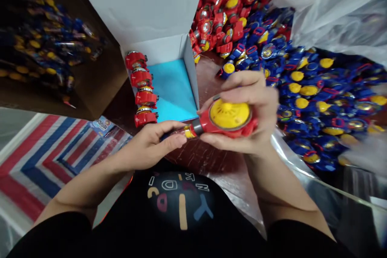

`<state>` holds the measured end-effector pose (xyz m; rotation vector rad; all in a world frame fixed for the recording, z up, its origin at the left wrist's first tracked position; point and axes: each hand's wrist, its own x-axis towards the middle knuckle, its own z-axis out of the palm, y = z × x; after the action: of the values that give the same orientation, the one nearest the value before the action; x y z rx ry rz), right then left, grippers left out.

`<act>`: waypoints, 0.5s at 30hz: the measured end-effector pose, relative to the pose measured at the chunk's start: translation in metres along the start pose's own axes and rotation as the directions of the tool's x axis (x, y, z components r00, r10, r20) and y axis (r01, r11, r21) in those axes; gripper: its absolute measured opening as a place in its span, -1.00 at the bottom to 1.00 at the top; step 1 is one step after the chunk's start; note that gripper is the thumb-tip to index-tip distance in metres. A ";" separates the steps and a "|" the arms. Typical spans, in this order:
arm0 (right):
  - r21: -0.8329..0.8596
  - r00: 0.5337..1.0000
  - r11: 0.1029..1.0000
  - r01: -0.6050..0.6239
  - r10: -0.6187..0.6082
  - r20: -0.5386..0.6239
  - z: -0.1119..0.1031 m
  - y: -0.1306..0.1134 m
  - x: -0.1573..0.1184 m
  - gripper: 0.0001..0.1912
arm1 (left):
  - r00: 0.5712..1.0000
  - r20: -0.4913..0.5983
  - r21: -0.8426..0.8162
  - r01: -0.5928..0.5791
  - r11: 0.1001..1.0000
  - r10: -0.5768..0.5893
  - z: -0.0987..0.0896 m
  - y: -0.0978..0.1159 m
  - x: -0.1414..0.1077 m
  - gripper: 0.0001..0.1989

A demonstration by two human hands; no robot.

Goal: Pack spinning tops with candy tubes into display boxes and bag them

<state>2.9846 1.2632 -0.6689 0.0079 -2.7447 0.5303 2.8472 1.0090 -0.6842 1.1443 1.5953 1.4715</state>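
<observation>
My right hand is wrapped round a red toy with a round yellow dome, held in front of my chest. A dark stub at the toy's left end meets a thin piece with a yellow band. That thin piece is pinched by my left hand, whose fingers hide its far end. Just beyond my hands stands an open white box with a light blue bottom. Several red toys are lined up along its left side.
At the left, a brown carton holds many small blue and yellow pieces. Red toys and blue toys are heaped at the back and right, beside clear plastic sheeting. Striped cloth lies lower left.
</observation>
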 end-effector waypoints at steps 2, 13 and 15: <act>0.179 0.997 0.984 -0.021 0.033 -0.064 0.009 -0.018 -0.006 -0.05 | 0.999 0.035 -0.112 0.043 0.993 -0.039 0.009 -0.003 0.009 -0.69; 0.689 0.965 0.718 -0.100 0.239 -0.108 0.056 -0.024 -0.024 -0.24 | 0.751 0.060 0.846 -0.388 0.366 0.658 0.014 -0.036 0.006 -0.57; 0.622 0.984 0.776 -0.105 0.172 -0.049 0.043 -0.019 -0.034 -0.10 | 0.810 0.048 0.796 -0.384 0.468 0.585 0.008 -0.030 0.007 -0.56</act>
<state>3.0033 1.2279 -0.7109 -0.0614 -2.3526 1.4128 2.8471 1.0189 -0.7148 2.1577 2.3284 1.2522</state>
